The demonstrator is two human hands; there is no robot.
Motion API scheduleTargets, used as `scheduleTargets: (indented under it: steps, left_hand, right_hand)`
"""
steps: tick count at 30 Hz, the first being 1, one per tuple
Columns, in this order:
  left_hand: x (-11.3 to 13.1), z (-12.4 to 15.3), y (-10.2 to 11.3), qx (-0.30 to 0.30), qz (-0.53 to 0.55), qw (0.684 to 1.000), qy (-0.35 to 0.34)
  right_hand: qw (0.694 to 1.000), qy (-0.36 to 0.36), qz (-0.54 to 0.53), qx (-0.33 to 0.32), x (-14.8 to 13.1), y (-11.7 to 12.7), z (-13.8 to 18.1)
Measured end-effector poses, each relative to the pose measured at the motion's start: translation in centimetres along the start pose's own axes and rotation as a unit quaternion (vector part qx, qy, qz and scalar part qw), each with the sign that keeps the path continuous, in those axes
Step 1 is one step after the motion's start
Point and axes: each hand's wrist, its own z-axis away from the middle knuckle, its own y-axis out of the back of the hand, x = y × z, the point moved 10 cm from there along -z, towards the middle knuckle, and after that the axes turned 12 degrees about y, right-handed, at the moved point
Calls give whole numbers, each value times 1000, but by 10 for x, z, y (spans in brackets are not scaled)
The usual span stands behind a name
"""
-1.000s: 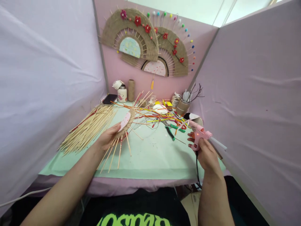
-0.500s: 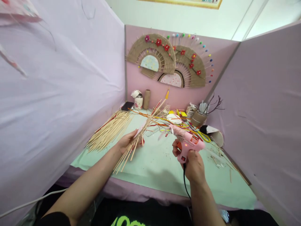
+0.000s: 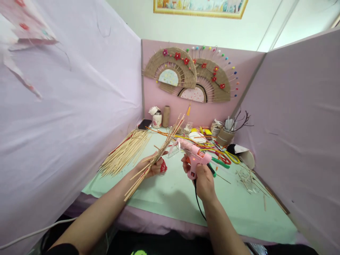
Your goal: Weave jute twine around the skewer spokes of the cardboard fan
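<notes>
My left hand (image 3: 154, 166) is closed around a craft fan of thin wooden sticks and twine (image 3: 162, 150), seen nearly edge-on and tilted. A red flower-like piece (image 3: 163, 165) shows at its fingers; whether it is held or fixed to the fan I cannot tell. My right hand (image 3: 203, 179) grips a pink hot glue gun (image 3: 195, 156), its nozzle pointing left toward the fan and its orange trigger partly hidden by the fingers. A small light glows on its body, and a black cord hangs from the handle. Green tool handles (image 3: 221, 162) lie behind the gun.
Loose wooden sticks (image 3: 123, 150) lie at the left. A phone (image 3: 145, 124), a jar (image 3: 157, 119) and a twine cone (image 3: 166, 116) line the back. Colourful pipe cleaners (image 3: 225, 156) and a holder with twigs (image 3: 225, 135) are at right. Two decorated fans (image 3: 172, 71) hang behind.
The fan in my left hand has turned more edge-on. My right hand has brought the glue gun left, closer to the fan, uncovering the green handles. The view has tipped up slightly.
</notes>
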Motion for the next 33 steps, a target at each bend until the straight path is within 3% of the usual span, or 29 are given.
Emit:
scheduleTargets:
  steps: [4,10,15,33]
  left_hand:
    - [-5,-6,-2,12,28,1000,0]
    - [-29,-17,-6,86,113,989,-34]
    - [-46,-19,-3,143,139,978,-58]
    - [-58,-24,-3,107,164,980,-45]
  right_hand:
    - [1000,9,17,21,2,8,2]
    - [994,48,32,88,-8,37,4]
    - [993,36,32,105,-6,45,5]
    - [990,22,30,133,6,44,9]
